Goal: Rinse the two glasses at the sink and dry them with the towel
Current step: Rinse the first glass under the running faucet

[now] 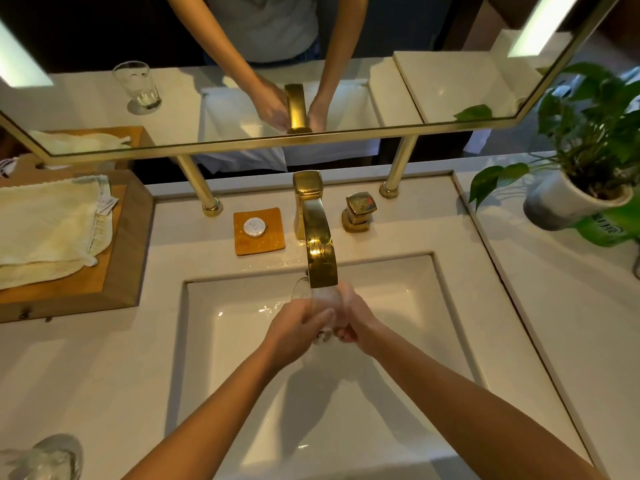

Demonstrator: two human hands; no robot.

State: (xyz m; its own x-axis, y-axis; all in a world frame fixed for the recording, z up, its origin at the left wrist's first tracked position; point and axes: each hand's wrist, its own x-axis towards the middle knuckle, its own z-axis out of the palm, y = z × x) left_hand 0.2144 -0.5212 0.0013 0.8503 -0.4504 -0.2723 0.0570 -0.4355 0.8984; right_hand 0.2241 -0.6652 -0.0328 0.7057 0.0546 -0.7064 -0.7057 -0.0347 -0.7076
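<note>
- Two glasses in view. One glass (pixel 323 308) is held over the sink (pixel 433 306) basin, right under the gold faucet (pixel 317 237) spout, water running onto it.
- Left hand (pixel 298 327) wraps that glass from the left, fingers curled on it; right hand (pixel 356 318) closes on it from the right. Both hands clamped on the same glass, touching each other around it.
- Second glass (pixel 52 457) stands on the counter (pixel 86 375) at near left, well apart from the sink; partly cut off by the frame edge.
- One towel (pixel 48 230), folded, lies on a wooden tray (pixel 121 258) at far left.
- One faucet handle (pixel 358 211) just right of the faucet.
- One small amber dish (pixel 258 230) left of the faucet, with one round white item on it.
- One potted plant (pixel 585 161) at far right.
- Mirror (pixel 346 64) behind the sink reflects the hands and the second glass.
</note>
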